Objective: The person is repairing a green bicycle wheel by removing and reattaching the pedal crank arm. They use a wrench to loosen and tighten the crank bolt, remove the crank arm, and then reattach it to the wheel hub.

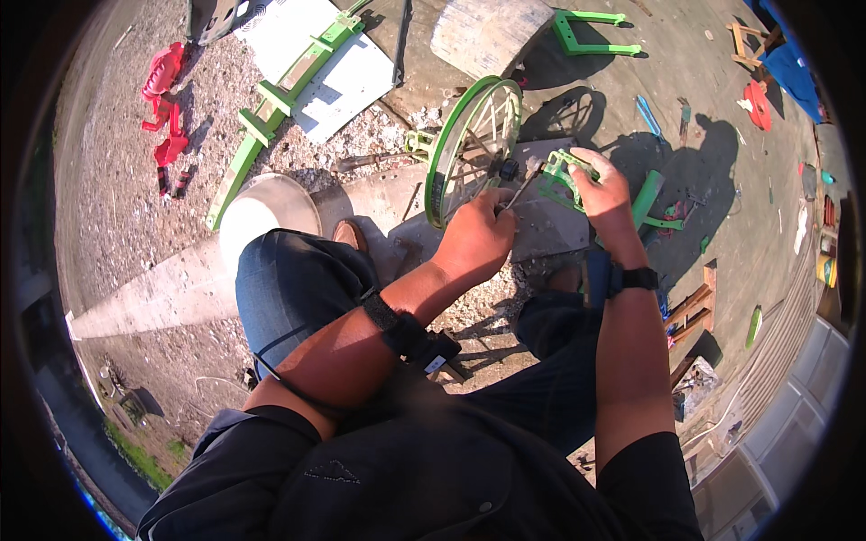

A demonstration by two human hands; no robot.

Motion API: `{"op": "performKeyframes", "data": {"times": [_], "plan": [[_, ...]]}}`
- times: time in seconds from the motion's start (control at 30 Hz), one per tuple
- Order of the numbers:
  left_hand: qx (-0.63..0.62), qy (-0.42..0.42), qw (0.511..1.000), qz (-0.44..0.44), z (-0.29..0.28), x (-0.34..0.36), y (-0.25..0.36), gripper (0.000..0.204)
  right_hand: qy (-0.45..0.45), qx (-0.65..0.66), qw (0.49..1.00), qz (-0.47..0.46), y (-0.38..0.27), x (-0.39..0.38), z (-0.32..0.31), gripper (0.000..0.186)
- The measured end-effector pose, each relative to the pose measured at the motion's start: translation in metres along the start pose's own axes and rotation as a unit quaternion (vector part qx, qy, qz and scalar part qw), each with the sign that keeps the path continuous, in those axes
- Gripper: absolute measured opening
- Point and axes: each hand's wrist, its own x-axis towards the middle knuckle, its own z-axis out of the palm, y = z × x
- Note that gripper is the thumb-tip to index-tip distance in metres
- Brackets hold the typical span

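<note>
frame centre: left hand, fingers curled round thin tool; right hand pinching green openwork part, unjoined to wheel; remainder unclear.

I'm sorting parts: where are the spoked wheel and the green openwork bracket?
Spoked wheel (pixel 495 168): head view, on its dark hub.
Green openwork bracket (pixel 558 171): head view, on its frame.

Head-worn fisheye, looking down, fairly near
</note>
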Motion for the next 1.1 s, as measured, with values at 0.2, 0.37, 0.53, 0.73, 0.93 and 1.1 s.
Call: {"op": "performKeyframes", "data": {"times": [0.2,0.37,0.53,0.73,0.93,1.1], "plan": [[-0.038,-0.043,0.997,-0.051,-0.008,-0.016,0.010,0.036,-0.004,0.020,0.996,0.084,0.000,0.001,0.002,0.030],[-0.050,-0.018,0.998,-0.035,-0.020,-0.035,0.007,0.039,0.029,0.008,0.999,0.027,0.013,0.004,0.006,0.033],[-0.136,0.107,0.984,-0.038,-0.033,-0.028,0.002,0.034,0.017,-0.028,0.999,0.003,0.003,0.002,0.005,0.035],[-0.106,0.273,0.951,-0.101,-0.056,0.001,-0.031,0.022,-0.027,0.076,0.994,0.079,-0.007,-0.004,0.010,0.036],[-0.087,0.288,0.945,-0.126,-0.053,0.010,-0.065,0.020,-0.064,0.170,0.976,0.115,0.003,-0.004,0.016,0.032],[-0.108,0.251,0.952,-0.136,-0.052,0.011,-0.077,0.021,-0.080,0.176,0.973,0.123,0.007,-0.007,0.014,0.030]]}}
